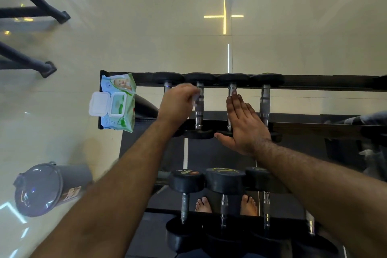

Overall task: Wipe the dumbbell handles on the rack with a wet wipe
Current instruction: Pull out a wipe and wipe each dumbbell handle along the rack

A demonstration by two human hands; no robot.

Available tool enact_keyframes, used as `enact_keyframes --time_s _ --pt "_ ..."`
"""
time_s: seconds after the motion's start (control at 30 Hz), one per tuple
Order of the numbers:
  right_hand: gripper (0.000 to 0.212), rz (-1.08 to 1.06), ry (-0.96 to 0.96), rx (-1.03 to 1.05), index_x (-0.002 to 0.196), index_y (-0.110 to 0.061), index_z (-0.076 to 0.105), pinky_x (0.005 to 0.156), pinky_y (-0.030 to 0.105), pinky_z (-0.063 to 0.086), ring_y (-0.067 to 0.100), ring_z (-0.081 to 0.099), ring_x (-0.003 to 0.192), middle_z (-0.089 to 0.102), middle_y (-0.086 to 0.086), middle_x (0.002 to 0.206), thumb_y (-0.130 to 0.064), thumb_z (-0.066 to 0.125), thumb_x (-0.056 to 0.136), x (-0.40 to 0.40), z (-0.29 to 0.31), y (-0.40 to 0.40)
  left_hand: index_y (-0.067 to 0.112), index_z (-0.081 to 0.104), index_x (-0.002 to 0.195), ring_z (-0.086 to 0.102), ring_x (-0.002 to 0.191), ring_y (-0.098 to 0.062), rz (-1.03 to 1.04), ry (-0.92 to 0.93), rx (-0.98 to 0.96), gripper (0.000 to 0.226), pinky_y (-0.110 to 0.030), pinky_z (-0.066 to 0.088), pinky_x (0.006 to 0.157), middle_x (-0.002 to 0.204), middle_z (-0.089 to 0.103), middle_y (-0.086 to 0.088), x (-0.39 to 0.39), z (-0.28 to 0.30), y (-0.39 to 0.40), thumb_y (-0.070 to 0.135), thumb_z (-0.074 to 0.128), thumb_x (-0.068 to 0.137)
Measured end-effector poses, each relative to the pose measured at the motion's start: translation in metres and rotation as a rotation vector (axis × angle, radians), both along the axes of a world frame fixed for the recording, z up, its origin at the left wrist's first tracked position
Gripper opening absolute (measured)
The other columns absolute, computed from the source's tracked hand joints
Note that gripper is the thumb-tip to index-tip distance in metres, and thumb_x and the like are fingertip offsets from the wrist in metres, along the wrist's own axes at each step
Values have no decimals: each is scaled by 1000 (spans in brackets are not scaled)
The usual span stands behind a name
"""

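We are pinching a wet wipe (pixel 194 98) in our left hand (pixel 177 103) against a dumbbell handle (pixel 199 107); beside it, our right hand (pixel 244 123) is lying flat, fingers together, on the neighbouring handle (pixel 231 91).

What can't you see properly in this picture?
Head view only:
- Wet wipe: a blurred sliver past the left hand, which hides the rest.
- First dumbbell handle on the top rail: mostly behind that hand.
- Third handle: largely covered by the flat right hand.
- Wipes pack print: too small to read.
- Rack: cut off by the right edge.
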State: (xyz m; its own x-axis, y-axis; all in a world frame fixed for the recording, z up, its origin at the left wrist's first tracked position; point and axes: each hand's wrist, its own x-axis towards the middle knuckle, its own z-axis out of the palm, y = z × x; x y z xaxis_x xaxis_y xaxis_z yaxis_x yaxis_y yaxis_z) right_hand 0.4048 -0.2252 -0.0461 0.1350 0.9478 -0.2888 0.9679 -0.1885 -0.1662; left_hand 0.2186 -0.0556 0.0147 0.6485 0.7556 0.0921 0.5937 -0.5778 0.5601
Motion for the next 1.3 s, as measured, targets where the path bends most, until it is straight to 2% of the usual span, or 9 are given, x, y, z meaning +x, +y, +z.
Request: enact_keyframes --time_s 0.1,0.33,0.43,0.57,0.67,0.73,1.03,1.13,1.3 --pt "115 -2 -7 7 163 -14 -32 132 40 -7 23 -26 161 -41 7 170 -86 28 94 0 0 0 10 78 109 70 96 -21 73 -17 65 28 -35 59 85 107 74 -4 12 -12 -5 -5 64 90" --pt "115 -5 -4 23 165 -14 -27 132 41 -5 24 -23 162 -36 8 172 -86 27 93 0 -3 -1 26 80 106 67 104 -13 -328 455 -307 29 -36 57 96 112 74 5 -21 -9 -14 5 67 92" --pt "115 -7 -6 12 165 -14 -27 132 41 -5 24 -24 162 -36 8 172 -86 26 93 -2 -1 -1 26 80 102 68 96 -12 -252 504 -286 23 -40 58 94 106 75 5 -20 -2 2 9 69 91" --pt "115 -6 -20 26 165 -14 -27 133 41 -3 24 -21 163 -35 9 173 -85 28 94 -1 -2 0 25 80 97 68 90 -9 -279 444 -361 10 -38 61 87 96 73 8 -4 -5 -7 19 77 90" --pt "115 3 -19 30 166 -14 -27 133 42 0 26 -18 164 -33 9 173 -86 28 94 0 -3 -2 24 80 97 69 87 -1 -240 127 -475 7 -25 60 82 92 74 12 4 -3 -21 21 76 91" --pt "115 1 -20 35 166 -14 -27 133 42 0 26 -18 164 -34 9 173 -86 27 94 0 -4 -1 22 81 100 68 89 -1 -116 20 -380 14 -21 57 84 96 75 10 7 0 -19 14 72 93" --pt "113 -4 -23 14 166 -13 -25 134 42 -3 24 -21 163 -35 9 172 -85 24 94 0 -2 0 25 79 95 68 93 -11 -182 538 -322 17 -35 58 92 98 72 8 -26 0 -5 9 73 91" --pt "114 -2 2 -3 165 -14 -27 134 42 -4 23 -23 162 -37 8 172 -86 23 93 0 -1 0 24 78 102 67 90 -12 -93 469 -152 9 -34 57 89 99 74 6 -31 9 -2 23 74 93" --pt "117 -13 35 -85 163 -18 -32 134 44 -7 20 -28 160 -40 3 170 -88 31 94 0 9 2 20 79 100 63 84 -10 67 185 -80 13 -28 52 79 96 75 4 -36 32 -20 13 70 92"
